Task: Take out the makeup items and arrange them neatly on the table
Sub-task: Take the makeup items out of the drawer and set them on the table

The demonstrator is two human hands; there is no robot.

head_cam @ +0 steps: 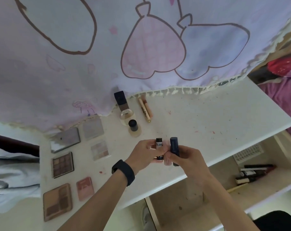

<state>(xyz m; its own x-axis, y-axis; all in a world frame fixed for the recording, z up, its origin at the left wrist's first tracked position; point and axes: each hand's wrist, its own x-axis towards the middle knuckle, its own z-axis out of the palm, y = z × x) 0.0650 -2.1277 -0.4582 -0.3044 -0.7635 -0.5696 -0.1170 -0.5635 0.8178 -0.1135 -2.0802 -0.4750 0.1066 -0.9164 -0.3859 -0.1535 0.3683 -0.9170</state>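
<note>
The left grip pinches a black labelled tube; the right grip clasps a matte navy stick.

Over the table's front, a black tube and dark blue tube are held upright; palettes lie flat leftward.

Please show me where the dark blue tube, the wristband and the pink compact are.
dark blue tube [173, 144]: head view, on its upper half.
wristband [124, 171]: head view, on the middle of the black band.
pink compact [85, 188]: head view, on the centre of its lid.
</note>
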